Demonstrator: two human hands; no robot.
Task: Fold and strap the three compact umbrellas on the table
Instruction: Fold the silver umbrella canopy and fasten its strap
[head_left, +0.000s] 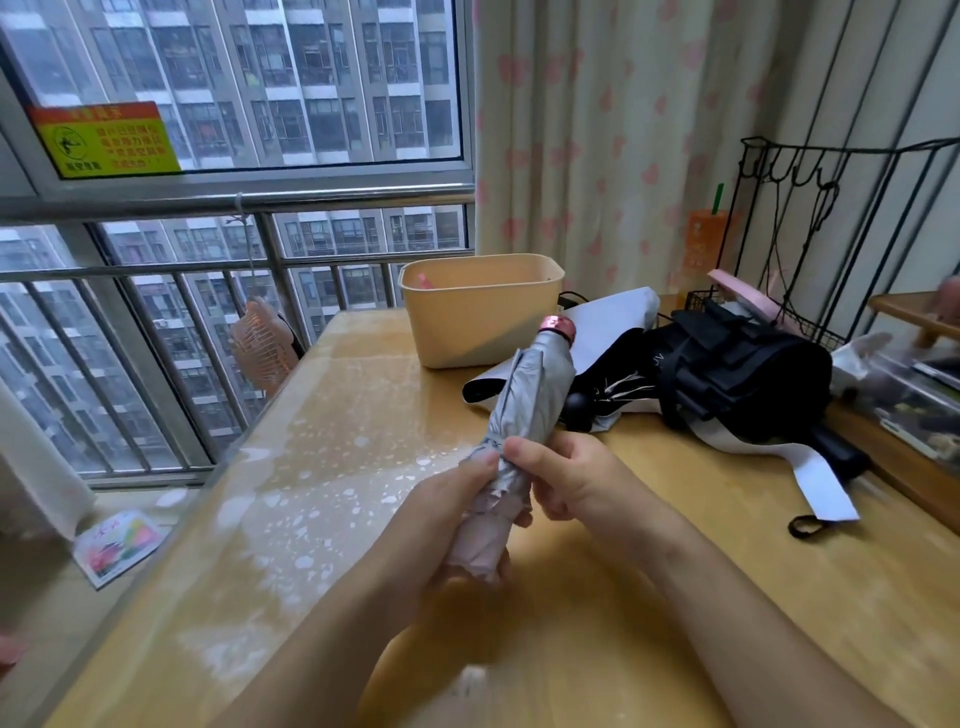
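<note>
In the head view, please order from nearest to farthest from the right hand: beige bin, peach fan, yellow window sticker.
1. beige bin, on the table, straight ahead.
2. peach fan, left, beyond the table's edge.
3. yellow window sticker, far left, high up.

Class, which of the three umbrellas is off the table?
The pink-capped silver umbrella, gripped by the left hand and right hand; the black umbrella and white umbrella lie on the table.
</note>
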